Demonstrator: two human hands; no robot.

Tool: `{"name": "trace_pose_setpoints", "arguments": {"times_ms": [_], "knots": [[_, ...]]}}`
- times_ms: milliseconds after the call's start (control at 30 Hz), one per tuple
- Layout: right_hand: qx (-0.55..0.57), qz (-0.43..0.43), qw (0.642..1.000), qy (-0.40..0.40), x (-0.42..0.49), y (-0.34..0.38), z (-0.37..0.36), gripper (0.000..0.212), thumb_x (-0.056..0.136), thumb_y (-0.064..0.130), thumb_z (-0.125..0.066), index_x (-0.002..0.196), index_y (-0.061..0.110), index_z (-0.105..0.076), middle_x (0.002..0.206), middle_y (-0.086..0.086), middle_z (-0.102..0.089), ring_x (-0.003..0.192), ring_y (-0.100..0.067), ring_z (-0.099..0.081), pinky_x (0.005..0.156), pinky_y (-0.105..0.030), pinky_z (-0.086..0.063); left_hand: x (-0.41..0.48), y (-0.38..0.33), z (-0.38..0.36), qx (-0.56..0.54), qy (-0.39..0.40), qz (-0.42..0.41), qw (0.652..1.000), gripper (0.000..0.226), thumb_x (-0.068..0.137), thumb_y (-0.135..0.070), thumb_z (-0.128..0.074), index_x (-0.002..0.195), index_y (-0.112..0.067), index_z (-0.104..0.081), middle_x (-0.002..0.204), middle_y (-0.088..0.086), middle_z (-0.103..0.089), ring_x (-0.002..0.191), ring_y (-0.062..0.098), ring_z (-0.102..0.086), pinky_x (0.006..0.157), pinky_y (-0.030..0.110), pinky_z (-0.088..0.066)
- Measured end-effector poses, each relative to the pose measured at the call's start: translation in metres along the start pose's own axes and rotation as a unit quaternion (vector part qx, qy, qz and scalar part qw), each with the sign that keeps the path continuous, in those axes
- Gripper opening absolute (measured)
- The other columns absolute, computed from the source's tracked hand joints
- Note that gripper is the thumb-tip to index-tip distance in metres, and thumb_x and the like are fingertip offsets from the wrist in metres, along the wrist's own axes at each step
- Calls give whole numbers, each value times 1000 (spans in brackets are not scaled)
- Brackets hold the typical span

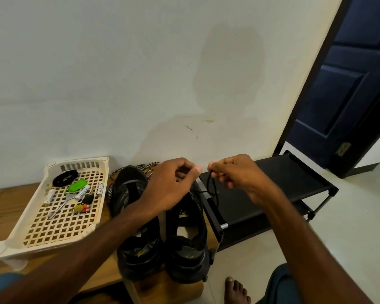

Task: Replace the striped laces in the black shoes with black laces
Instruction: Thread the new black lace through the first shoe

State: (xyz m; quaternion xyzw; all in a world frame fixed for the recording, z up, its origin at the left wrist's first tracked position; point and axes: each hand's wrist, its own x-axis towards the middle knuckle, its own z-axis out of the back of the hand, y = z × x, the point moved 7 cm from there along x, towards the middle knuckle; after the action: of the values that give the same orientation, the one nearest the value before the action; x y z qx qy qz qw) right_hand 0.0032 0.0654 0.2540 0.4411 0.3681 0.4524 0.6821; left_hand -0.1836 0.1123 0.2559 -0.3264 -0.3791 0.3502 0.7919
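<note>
Your right hand (235, 174) pinches a thin black cord lace (214, 190) between thumb and curled fingers. The lace hangs in a loop to the far end of the pair of black shoes (184, 238), which stand on the brown wooden bench (4, 211). Your left hand (173, 185) is just beside it, fingers curled, thumb against forefinger; I cannot tell whether it grips anything. The black-and-white striped laces (146, 168) lie behind the shoes, beside a cream plastic lattice tray (59, 229).

Tray (42, 247): cream lattice plastic, on the wooden bench (4, 207) at my left.
Inside it: batteries (82, 192), green case (75, 185), black coiled band (65, 177).
Rack (272, 189): black, low, at my right.
Door (347, 84): dark blue, beyond the rack.
Wall (119, 73): pale, stained.
</note>
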Motion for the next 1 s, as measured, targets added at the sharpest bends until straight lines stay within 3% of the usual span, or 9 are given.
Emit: {"name": "trace_pose_setpoints", "arguments": {"times_ms": [133,233,467,567,633,700,800,867,1000], "knots": [[151,-43,984,79,-3,4,-21,30,90,27,-77,100,-2,-78,75,-3,-72,60,-7,-60,51,-17,-47,-5,-14,-16,-47,64,-3,997,21,95,-31,-71,111,-19,-72,93,-8,-78,82,2,-74,78,19,-59],[185,-33,982,32,0,6,-17,28,91,25,-77,104,-1,-77,74,-1,-70,58,-6,-54,47,-18,-40,-3,-12,-15,-87,88,16,992,16,102,-20,-61,107,-12,-74,81,-2,-77,64,10,-71,69,21,-58],[-17,21,988,-154,5,-1,19,26,97,28,-70,77,10,-75,65,6,-68,56,-2,-55,58,-21,-42,5,17,24,-67,81,62,993,22,103,-10,-55,116,-8,-72,90,0,-78,67,13,-69,61,22,-55],[-167,25,979,-113,4,-3,9,40,95,37,-72,67,9,-70,53,9,-62,50,-2,-56,60,-25,-45,4,29,32,-56,69,75,993,20,101,-9,-58,115,-7,-73,91,2,-79,73,17,-76,64,25,-61],[-289,39,949,-117,3,1,2,38,91,50,-73,82,13,-72,75,8,-68,69,-5,-63,70,-28,-50,2,33,33,-34,63,70,995,12,97,-14,-67,104,-10,-76,83,0,-79,69,14,-76,62,20,-60],[-276,104,950,-103,0,15,-10,40,88,52,-75,109,19,-72,106,12,-66,98,-5,-60,85,-27,-47,2,33,32,-23,59,64,996,7,91,-21,-75,91,-14,-79,75,-5,-78,64,12,-75,59,17,-58],[-193,173,964,57,-5,29,-43,33,87,43,-78,117,30,-74,121,18,-71,117,1,-60,98,-28,-46,4,29,30,-6,44,56,997,11,87,-30,-78,87,-19,-80,70,-7,-76,60,10,-73,53,17,-55],[-150,181,966,109,-6,28,-57,24,88,28,-80,111,25,-78,105,11,-78,105,-2,-71,96,-30,-54,5,26,28,6,38,42,998,11,89,-30,-76,87,-20,-81,68,-8,-75,56,9,-70,51,16,-53],[-146,188,969,66,3,28,-56,17,86,17,-81,103,16,-81,92,5,-80,87,-7,-76,88,-34,-62,5,30,25,20,31,68,997,18,95,-31,-70,88,-18,-80,67,-8,-75,54,9,-68,53,19,-55]]}}
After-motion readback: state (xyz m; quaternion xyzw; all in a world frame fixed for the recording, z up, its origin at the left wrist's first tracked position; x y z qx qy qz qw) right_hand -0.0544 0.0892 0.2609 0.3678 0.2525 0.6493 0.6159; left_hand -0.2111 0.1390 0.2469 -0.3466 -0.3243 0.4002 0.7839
